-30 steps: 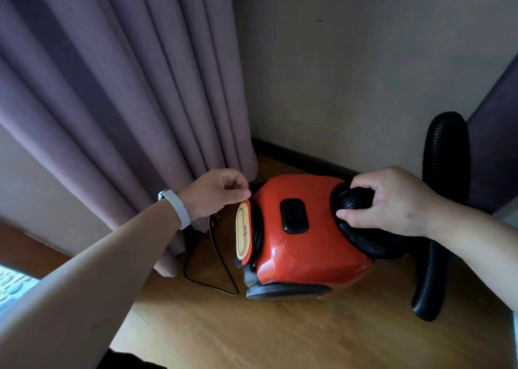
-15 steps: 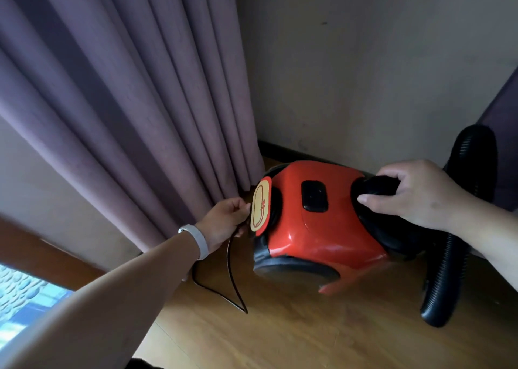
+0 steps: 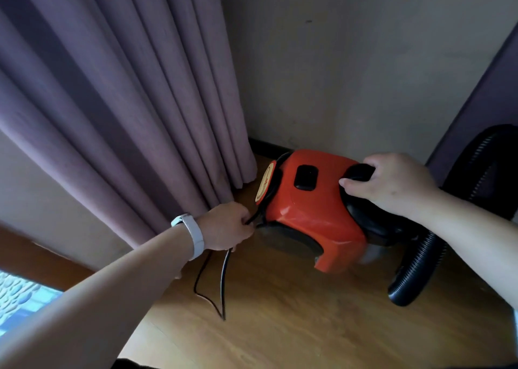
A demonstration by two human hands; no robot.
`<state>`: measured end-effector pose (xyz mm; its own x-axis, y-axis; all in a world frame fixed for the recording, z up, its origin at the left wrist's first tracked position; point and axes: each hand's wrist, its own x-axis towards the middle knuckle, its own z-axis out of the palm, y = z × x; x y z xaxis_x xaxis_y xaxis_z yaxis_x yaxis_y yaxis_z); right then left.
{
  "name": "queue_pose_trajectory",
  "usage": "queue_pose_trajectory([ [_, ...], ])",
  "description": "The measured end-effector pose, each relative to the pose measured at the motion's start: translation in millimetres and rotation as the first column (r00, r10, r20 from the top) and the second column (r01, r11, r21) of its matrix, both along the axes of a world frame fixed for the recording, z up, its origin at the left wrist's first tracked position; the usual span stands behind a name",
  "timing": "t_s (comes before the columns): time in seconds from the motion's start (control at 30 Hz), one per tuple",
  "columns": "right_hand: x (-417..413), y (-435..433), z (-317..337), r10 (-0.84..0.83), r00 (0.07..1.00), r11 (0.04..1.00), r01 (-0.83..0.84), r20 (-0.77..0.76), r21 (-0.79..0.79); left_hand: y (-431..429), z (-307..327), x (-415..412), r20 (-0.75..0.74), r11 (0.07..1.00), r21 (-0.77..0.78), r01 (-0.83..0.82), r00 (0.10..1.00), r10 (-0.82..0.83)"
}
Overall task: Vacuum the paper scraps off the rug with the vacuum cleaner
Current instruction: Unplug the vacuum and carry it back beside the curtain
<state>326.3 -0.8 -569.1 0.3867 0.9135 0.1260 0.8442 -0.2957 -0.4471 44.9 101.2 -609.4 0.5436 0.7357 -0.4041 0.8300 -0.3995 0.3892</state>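
The left hand (image 3: 225, 227) has its fingers curled tight around the thin black power cord (image 3: 224, 279), limp and looping onto the wooden floor (image 3: 308, 326) beside the purple curtain (image 3: 126, 102). Just right, the red canister vacuum cleaner (image 3: 308, 208) sits tilted near the wall; it looks rigid, smooth-shelled and fairly heavy. Its black top handle (image 3: 357, 172), wrapped by the right hand (image 3: 392, 183), seems the safest hold, with the ribbed hose (image 3: 420, 262) flexing freely.

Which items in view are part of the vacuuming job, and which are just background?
Part of the job:
- red vacuum cleaner, right hand on its black handle
- power cord, gripped by the left hand
- ribbed black hose

Background:
- purple curtain
- wall
- wooden floor
- white wristband

No rug or paper scraps clearly visible.
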Motion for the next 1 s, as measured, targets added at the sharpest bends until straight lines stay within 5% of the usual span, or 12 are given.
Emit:
queue_pose_trajectory([
  [0.13, 2, 1, -1, -0.055, 0.997, 0.998, 0.054, 0.055, 0.017, -15, 15, 7, -0.038, 0.989, 0.041, 0.140, 0.990, -0.139],
  [0.2, 3, 1, 1, -0.056, 0.996, 0.998, 0.055, 0.063, 0.020, -22, 19, 13, -0.124, 0.952, 0.207, 0.224, 0.971, -0.202],
  [0.33, -1, -2, 7, -0.053, 0.995, 0.998, 0.051, 0.090, 0.027, -23, 26, 17, -0.318, 0.747, 0.505, 0.432, 0.898, -0.304],
  [0.5, -6, -5, 7, 0.070, 0.992, 0.998, -0.070, 0.105, 0.004, -6, 35, 17, -0.343, 0.563, 0.621, 0.545, 0.835, -0.430],
  [0.7, -18, -9, 11, 0.262, 0.959, 0.965, -0.257, 0.112, -0.054, 10, 35, 10, -0.159, 0.707, 0.578, 0.408, 0.906, -0.393],
  [0.83, -20, -12, 9, 0.333, 0.939, 0.943, -0.330, 0.087, -0.040, 22, 34, 3, 0.188, 0.936, 0.309, 0.166, 0.954, -0.232],
  [1.0, -25, -15, 14, 0.339, 0.939, 0.941, -0.339, 0.058, -0.010, 38, 24, -10, 0.422, 0.998, 0.039, 0.042, 0.905, -0.055],
])
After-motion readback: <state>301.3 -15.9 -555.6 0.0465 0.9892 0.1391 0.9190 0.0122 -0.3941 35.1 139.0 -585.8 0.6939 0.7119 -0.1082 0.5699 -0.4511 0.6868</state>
